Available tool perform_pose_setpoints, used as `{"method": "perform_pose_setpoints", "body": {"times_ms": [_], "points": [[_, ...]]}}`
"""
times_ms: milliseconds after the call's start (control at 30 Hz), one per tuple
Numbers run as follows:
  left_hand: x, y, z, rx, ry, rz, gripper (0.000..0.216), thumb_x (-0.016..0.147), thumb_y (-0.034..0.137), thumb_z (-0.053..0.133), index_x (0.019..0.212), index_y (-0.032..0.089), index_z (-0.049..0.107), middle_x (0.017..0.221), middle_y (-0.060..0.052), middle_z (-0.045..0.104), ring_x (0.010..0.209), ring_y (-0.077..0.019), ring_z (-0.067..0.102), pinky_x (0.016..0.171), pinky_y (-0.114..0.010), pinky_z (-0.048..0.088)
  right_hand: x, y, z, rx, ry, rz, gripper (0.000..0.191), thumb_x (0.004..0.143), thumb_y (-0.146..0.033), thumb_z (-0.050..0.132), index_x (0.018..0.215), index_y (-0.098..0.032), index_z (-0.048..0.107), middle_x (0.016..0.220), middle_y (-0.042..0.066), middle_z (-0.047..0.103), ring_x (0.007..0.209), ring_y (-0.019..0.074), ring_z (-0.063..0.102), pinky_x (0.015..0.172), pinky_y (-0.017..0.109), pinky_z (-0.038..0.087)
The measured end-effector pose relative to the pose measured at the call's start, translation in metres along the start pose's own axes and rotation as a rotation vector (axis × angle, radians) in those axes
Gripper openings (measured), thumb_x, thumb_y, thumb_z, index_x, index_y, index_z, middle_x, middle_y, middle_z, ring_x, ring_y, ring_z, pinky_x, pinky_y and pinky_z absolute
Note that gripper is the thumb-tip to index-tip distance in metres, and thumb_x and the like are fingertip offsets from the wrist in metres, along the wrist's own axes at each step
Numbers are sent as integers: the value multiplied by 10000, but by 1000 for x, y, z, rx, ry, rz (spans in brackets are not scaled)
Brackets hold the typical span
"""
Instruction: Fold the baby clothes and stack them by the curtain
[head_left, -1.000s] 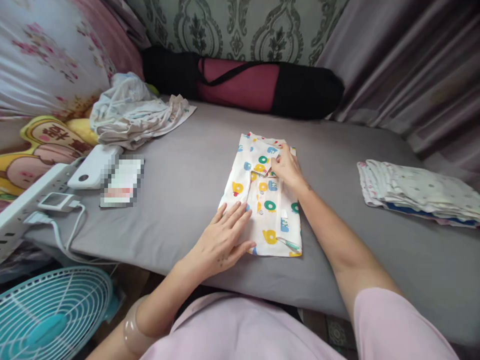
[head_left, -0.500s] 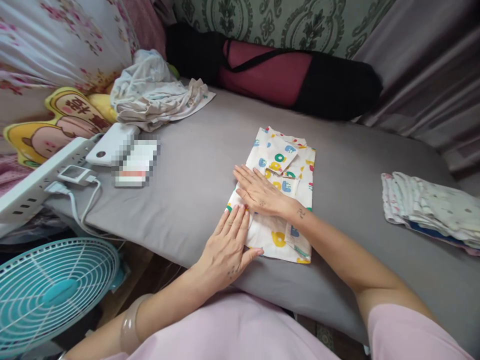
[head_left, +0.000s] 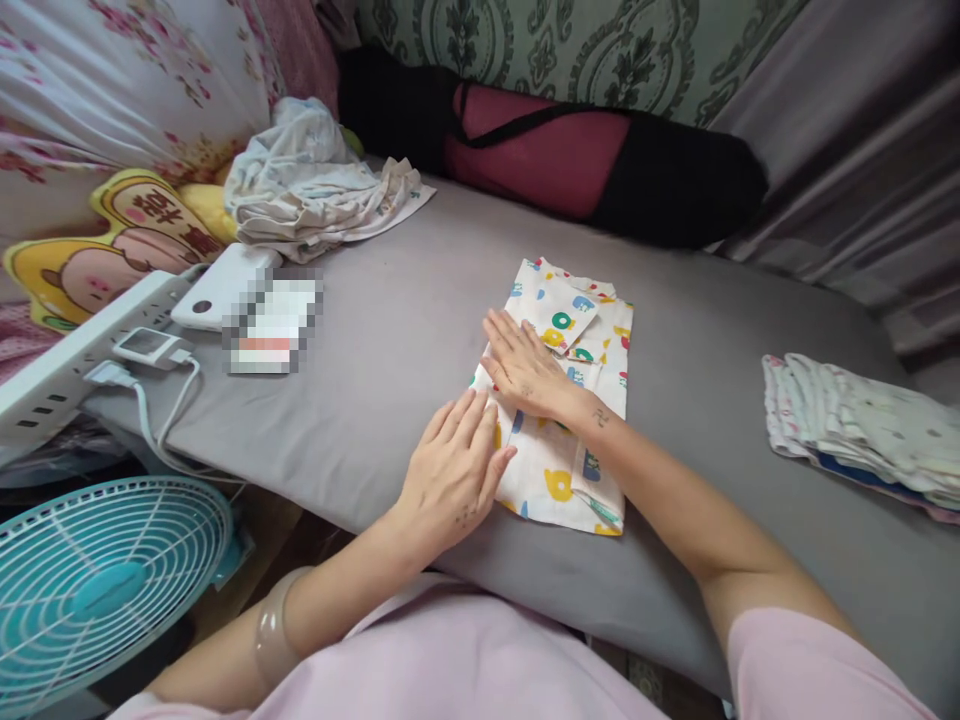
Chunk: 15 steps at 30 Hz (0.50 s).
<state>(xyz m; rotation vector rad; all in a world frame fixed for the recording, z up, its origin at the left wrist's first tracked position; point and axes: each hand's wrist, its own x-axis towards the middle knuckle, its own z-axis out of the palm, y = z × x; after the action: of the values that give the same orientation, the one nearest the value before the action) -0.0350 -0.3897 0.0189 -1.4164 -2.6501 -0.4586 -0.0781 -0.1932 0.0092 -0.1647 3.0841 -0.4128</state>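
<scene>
A white garment with a yellow, blue and green print lies folded flat on the grey bed sheet. My right hand rests palm down across its left half, fingers stretched out and pointing up and left. Close below, my left hand is held flat at the garment's lower left edge, its fingers straight and its thumb pointing right. Whether the left fingertips touch the cloth I cannot tell. Both hands are open and grip nothing. The right hand and forearm hide part of the garment's middle.
To the right lies a stack of folded clothes. A heap of loose clothes is at the back left, near a power strip and a white device. A long black and maroon bag lines the back; a blue fan stands lower left.
My right hand has slid slightly up and right over the garment. My left hand has shifted a little up and left, its thumb drawn in and off the cloth's lower part.
</scene>
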Motion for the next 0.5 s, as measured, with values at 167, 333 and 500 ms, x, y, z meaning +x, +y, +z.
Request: {"method": "perform_pose_setpoints", "body": {"times_ms": [167, 333, 500], "points": [[8, 3, 23, 71, -18, 32, 631, 982, 475, 331, 1417, 27, 418, 1496, -195, 405, 1423, -303, 319, 1168, -461, 272, 13, 11, 7, -70, 3, 173, 700, 985, -450, 197, 1517, 5, 205, 1608, 162, 120, 1491, 241, 61, 1207, 401, 41], [5, 4, 30, 92, 13, 35, 623, 974, 474, 345, 1415, 43, 434, 1496, -176, 411, 1417, -293, 335, 1167, -444, 276, 20, 17, -7, -43, -99, 155, 682, 984, -470, 212, 1497, -26, 293, 1590, 160, 216, 1478, 252, 152, 1197, 409, 99], [5, 4, 29, 94, 45, 43, 616, 969, 475, 365, 1415, 56, 440, 1493, -165, 422, 1415, -288, 341, 1164, -441, 279, 47, 45, -26, -87, 190, 277, 512, 985, -273, 248, 1406, -59, 444, 1491, 163, 420, 1393, 255, 329, 1168, 419, 146]]}}
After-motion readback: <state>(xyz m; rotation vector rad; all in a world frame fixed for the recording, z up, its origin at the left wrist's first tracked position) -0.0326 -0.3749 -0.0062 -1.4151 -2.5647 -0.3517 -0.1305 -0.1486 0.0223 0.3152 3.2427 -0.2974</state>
